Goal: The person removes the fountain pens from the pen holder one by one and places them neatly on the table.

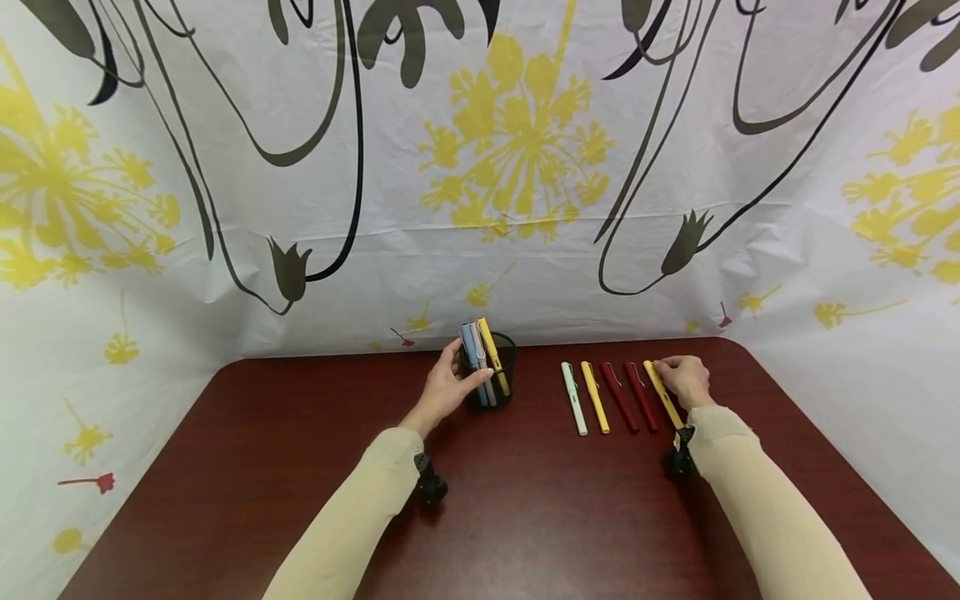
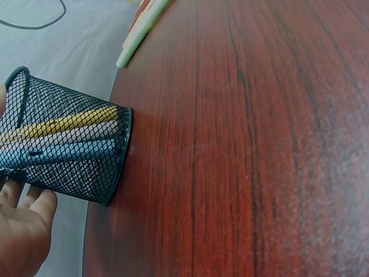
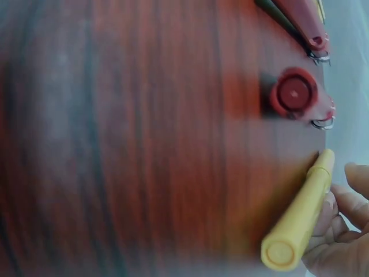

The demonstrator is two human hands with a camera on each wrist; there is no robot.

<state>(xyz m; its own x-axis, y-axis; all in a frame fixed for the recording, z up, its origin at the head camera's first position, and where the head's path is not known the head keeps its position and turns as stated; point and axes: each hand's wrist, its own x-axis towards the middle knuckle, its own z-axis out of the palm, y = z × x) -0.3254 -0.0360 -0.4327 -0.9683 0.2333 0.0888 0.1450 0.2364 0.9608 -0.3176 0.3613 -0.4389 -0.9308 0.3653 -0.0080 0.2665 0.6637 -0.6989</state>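
Observation:
My left hand grips a black mesh pen cup at the back of the table, thumb across its front and fingers round its far side. Inside stand a blue pen, a pale pinkish-grey pen and a yellow pen. At the right end of a row of pens, my right hand holds another yellow pen near its far end. Its fingers are curled on the pen's right side; part of the contact is hidden.
Left of the held pen lie two dark red pens, a yellow pen and a pale green pen. They lie side by side on the reddish-brown table. A patterned white cloth hangs behind the table.

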